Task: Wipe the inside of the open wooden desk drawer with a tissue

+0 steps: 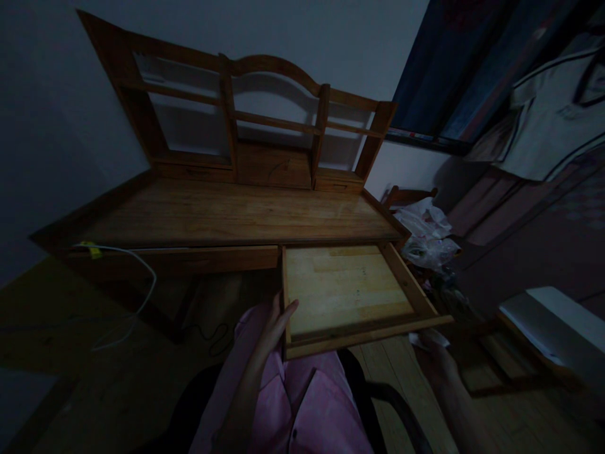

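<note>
A wooden drawer (350,290) is pulled out from the right front of a wooden desk (255,211), its pale bottom bare apart from a few small dark marks. My left hand (276,328) grips the drawer's left side near the front corner, thumb over the rim and fingers along the outside. Beyond the drawer's front right corner, my right hand (437,362) holds a crumpled white tissue (429,340), close to the front board. The dim light blurs the fingers of that hand.
A white cable (149,271) with a yellow tag hangs over the desk's left front. Plastic bags (428,233) are piled right of the desk. A stool (524,340) bearing a white item stands at the right, and a white shirt (558,113) hangs above. A black chair armrest (397,403) is beside me.
</note>
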A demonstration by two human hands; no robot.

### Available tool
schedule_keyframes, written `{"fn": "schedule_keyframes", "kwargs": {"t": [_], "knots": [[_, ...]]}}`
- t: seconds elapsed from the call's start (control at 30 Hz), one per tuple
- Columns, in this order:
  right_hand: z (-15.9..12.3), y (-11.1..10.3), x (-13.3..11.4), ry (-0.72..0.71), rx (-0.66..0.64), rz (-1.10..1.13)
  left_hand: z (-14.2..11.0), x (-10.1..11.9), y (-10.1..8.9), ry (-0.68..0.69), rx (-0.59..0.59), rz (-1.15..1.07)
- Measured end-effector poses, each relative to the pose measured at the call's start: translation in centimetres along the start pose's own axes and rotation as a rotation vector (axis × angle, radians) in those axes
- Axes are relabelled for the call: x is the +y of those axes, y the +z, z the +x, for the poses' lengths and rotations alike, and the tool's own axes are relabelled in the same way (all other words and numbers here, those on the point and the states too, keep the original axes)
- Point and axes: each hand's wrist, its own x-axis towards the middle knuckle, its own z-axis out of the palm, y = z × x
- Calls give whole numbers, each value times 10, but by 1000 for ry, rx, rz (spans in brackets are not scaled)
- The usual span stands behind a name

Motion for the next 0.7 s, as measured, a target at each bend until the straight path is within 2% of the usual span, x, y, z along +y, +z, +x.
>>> {"fn": "schedule_keyframes", "kwargs": {"t": [0.23, 0.47, 0.53, 0.7], "knots": [[2, -1, -1, 100, 141, 108, -2, 3, 1, -18, 3, -2], [-7, 6, 13, 184, 130, 174, 1, -2, 1, -6, -14, -27], [-11, 8, 20, 188, 89, 222, 2, -3, 1, 3, -12, -20], [-17, 14, 27, 290, 79, 219, 3, -7, 1, 7, 3, -9]]}}
